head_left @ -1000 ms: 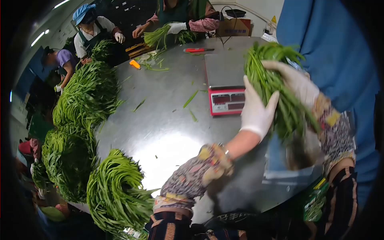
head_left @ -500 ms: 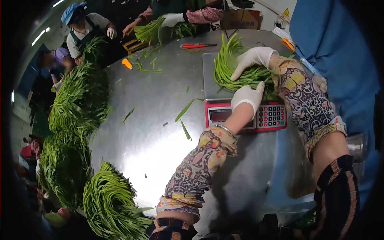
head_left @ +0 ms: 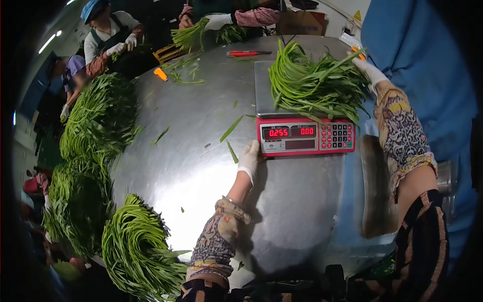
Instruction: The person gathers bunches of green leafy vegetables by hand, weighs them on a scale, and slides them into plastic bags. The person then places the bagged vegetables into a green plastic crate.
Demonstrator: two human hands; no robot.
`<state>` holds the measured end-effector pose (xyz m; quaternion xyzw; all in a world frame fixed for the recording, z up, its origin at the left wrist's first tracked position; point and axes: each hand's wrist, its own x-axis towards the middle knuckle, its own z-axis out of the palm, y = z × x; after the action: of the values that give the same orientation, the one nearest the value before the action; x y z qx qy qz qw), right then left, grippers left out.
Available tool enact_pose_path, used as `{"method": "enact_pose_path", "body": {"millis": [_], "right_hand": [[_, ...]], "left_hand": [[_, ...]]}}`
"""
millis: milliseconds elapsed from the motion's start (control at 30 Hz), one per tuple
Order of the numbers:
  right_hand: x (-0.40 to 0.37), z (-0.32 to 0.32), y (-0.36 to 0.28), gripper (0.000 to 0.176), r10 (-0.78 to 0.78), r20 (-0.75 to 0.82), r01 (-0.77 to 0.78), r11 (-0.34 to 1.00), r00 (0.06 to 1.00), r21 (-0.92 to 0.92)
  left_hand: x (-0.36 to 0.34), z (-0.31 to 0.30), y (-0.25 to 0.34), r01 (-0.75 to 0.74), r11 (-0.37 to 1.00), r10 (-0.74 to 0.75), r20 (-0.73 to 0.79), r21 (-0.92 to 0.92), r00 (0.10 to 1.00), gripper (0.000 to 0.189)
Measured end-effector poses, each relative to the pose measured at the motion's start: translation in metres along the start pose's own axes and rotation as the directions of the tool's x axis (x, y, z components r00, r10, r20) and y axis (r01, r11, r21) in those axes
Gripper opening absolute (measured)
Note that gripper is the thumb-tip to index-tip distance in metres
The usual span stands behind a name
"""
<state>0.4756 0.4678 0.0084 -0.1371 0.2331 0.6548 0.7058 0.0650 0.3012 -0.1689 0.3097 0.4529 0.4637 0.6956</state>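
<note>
A bundle of green leafy stems (head_left: 314,80) lies curled on the metal pan (head_left: 264,95) of a red digital scale (head_left: 307,136), leaves hanging over the right side. The lit display reads 0.255 and 0.00. My left hand (head_left: 249,158), in a white glove, lies with fingers stretched out at the scale's lower left corner, holding nothing. Beyond the leaves on the right, my gloved right hand (head_left: 371,73) reaches to an orange-handled tool (head_left: 357,52). Its fingertips overlap the handle; leaf tips partly cover them, so I cannot tell if they grip it.
Large bundles of greens (head_left: 100,116) line the table's left edge, with another bundle (head_left: 136,246) at the near left. A red tool (head_left: 249,53) and an orange piece (head_left: 160,74) lie farther back. Co-workers (head_left: 108,35) handle greens across the metal table (head_left: 191,136).
Both hands have let go of the stems on the scale. My left hand moved down-left to the scale's corner, my right up-right to the orange-handled tool. The display is now visible.
</note>
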Motion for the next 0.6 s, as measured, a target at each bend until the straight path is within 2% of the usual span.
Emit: {"method": "enact_pose_path", "body": {"millis": [100,167,200,233,300,333,367,400,433,467,500,533,600], "right_hand": [[-0.064,-0.042,0.010,0.046,0.299,-0.020,-0.295,0.948,0.954,0.119],[-0.101,-0.052,0.023,0.043,0.264,-0.004,-0.257,0.941,0.964,0.220],[-0.120,-0.046,0.033,0.042,0.131,0.000,-0.126,0.952,0.991,0.278],[-0.124,-0.048,0.034,0.043,0.116,0.047,-0.125,0.954,0.992,0.274],[-0.119,-0.053,0.033,0.044,0.142,0.112,-0.158,0.976,0.983,0.147],[-0.112,-0.055,0.029,0.044,0.151,0.129,-0.155,0.988,0.980,0.022],[-0.100,-0.063,0.024,0.045,0.131,0.143,-0.107,0.981,0.981,-0.164],[-0.092,-0.068,0.019,0.045,0.083,0.169,-0.004,0.906,0.982,-0.422],[-0.084,-0.074,0.016,0.046,-0.035,0.220,0.199,0.582,0.975,-0.788],[-0.080,-0.076,0.009,0.046,-0.125,0.269,0.288,0.170,0.955,-0.942],[-0.079,-0.082,0.010,0.047,-0.173,0.284,0.278,-0.059,0.943,-0.959],[-0.077,-0.089,0.009,0.047,-0.207,0.293,0.250,-0.210,0.933,-0.945],[-0.071,-0.093,-0.005,0.048,-0.249,0.272,0.175,-0.351,0.930,-0.920]], "left_hand": [[0.019,-0.005,-0.012,-0.009,0.990,0.000,0.066,0.144,0.998,0.031],[0.018,-0.007,-0.020,0.011,1.000,-0.011,0.071,-0.003,0.997,0.029],[0.017,-0.005,-0.019,0.036,0.998,-0.033,0.064,-0.052,0.997,0.029],[0.011,-0.006,-0.019,0.061,0.993,-0.057,0.039,-0.104,0.998,0.028],[-0.012,-0.002,-0.006,-0.004,0.986,0.013,0.055,-0.169,0.998,0.030],[-0.015,-0.008,-0.004,-0.029,0.990,0.035,0.044,-0.135,0.998,0.031],[-0.015,-0.016,-0.007,-0.056,0.987,0.061,0.033,-0.148,0.998,0.027],[-0.025,-0.025,0.000,-0.057,0.996,0.056,-0.019,-0.066,0.998,0.026],[-0.037,-0.034,0.008,-0.047,0.999,0.048,-0.049,0.014,0.998,0.025],[-0.043,-0.048,0.005,-0.053,0.999,0.054,-0.049,0.009,0.997,0.026],[-0.050,-0.063,0.002,-0.058,0.998,0.058,-0.026,0.005,0.998,0.027],[-0.062,-0.070,0.006,-0.020,1.000,0.020,-0.010,-0.022,1.000,0.032],[-0.083,-0.069,0.025,-0.051,0.995,0.052,-0.006,0.089,0.999,0.035]]}}
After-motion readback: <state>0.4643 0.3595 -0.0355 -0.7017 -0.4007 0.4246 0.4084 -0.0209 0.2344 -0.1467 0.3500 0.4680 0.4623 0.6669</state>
